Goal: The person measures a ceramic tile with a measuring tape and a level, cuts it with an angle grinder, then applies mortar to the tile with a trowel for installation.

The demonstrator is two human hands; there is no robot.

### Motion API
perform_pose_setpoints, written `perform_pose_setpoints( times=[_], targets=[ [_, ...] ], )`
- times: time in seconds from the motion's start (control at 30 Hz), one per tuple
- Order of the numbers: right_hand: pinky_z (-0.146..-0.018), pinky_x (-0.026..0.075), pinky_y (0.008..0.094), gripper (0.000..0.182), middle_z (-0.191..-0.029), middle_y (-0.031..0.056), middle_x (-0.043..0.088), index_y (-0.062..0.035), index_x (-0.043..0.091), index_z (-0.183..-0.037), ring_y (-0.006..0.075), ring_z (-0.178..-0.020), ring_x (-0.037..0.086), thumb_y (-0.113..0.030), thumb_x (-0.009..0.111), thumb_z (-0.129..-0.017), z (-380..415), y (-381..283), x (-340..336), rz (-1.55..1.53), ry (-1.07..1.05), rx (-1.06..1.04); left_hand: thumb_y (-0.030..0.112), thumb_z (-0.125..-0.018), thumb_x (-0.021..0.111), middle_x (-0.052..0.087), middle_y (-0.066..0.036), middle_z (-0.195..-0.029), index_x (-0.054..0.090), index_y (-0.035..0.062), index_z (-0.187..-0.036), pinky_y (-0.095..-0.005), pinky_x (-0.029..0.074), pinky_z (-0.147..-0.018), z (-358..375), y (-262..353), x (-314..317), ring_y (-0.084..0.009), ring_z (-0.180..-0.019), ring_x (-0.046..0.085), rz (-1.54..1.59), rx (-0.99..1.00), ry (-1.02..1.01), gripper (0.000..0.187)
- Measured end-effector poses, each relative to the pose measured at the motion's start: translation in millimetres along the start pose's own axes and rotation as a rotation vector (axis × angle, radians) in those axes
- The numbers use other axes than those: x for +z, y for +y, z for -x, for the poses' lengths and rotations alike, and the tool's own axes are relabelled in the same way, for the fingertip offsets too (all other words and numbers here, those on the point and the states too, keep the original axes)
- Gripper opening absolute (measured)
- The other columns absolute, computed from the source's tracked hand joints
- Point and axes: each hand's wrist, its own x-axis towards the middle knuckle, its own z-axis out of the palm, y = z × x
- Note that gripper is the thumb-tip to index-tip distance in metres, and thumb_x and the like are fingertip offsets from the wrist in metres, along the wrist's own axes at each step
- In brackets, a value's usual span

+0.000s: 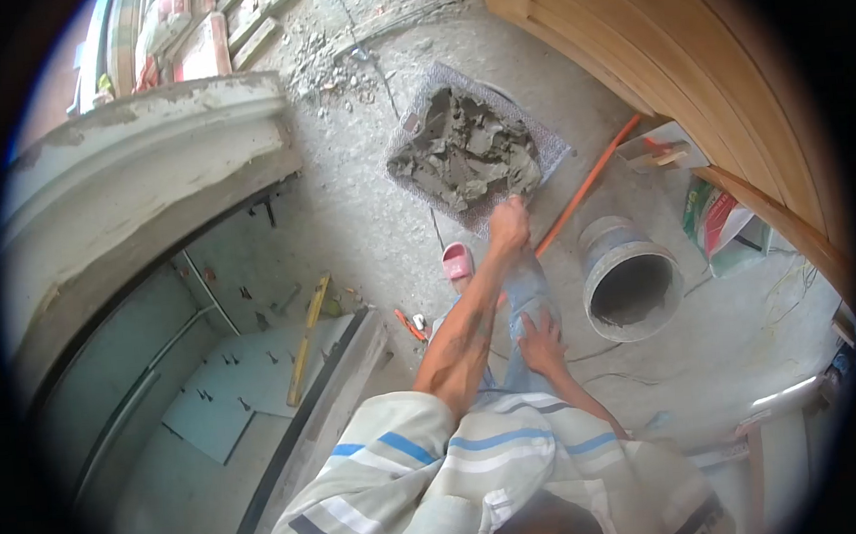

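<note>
My left hand point(509, 224) is closed at the lower corner of a speckled tile point(407, 181). What it grips, if anything, is hidden by the fingers. A rough heap of wet grey mortar point(465, 150) covers most of the tile, which lies on the floor. Lying on my jeans point(524, 290) near the knee, my right hand point(543, 343) has its fingers spread and holds nothing. To its right stands a bucket point(633, 292) with grey residue inside.
An orange bar point(591, 181) lies beside the tile. Wooden panelling point(691, 50) curves along the right. On the left are a concrete ledge point(152, 157), a yellow spirit level point(309, 340) and a board with several dark pegs point(224, 400). Orange-handled pliers point(410, 326) lie near my pink slipper point(456, 261).
</note>
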Motion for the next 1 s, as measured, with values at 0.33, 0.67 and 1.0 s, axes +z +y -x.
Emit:
perform_pose_setpoints(
  times=[0.33,0.67,1.0],
  targets=[
    [-0.084,0.036,0.0766,0.059,-0.15,0.0137,0.018,-0.0262,0.038,-0.141,0.0442,-0.131,0.024,-0.034,0.06,-0.086,6.0,-2.0,5.0,-0.05,-0.011,0.032,0.026,-0.091,0.038,0.051,-0.011,-0.053,0.052,0.0008,-0.068,-0.0401,0.038,-0.04,-39.8,22.5,-7.4,-0.0244,-0.044,0.051,0.259,-0.09,-0.123,0.037],
    [-0.093,0.033,0.0732,0.059,-0.153,0.0123,0.014,-0.0284,0.033,-0.142,0.0425,-0.137,0.018,-0.034,0.056,-0.089,10.6,-15.2,-6.1,-0.026,-0.111,0.101,0.029,-0.092,0.041,0.065,-0.024,-0.075,0.063,-0.0036,-0.081,-0.049,0.049,-0.064,-6.2,-12.0,23.0,-0.0374,-0.069,0.066,-0.335,0.247,-0.142,0.041],
    [-0.086,0.036,0.074,0.06,-0.151,0.0134,0.017,-0.0275,0.037,-0.141,0.0435,-0.131,0.025,-0.03,0.059,-0.085,11.2,-4.1,13.3,-0.041,-0.018,0.018,0.025,-0.091,0.042,0.064,-0.022,-0.071,0.062,-0.0033,-0.089,-0.0452,0.052,-0.06,28.2,-14.2,-53.9,-0.0307,-0.064,0.066,-0.188,-0.036,-0.163,0.034]
  ],
)
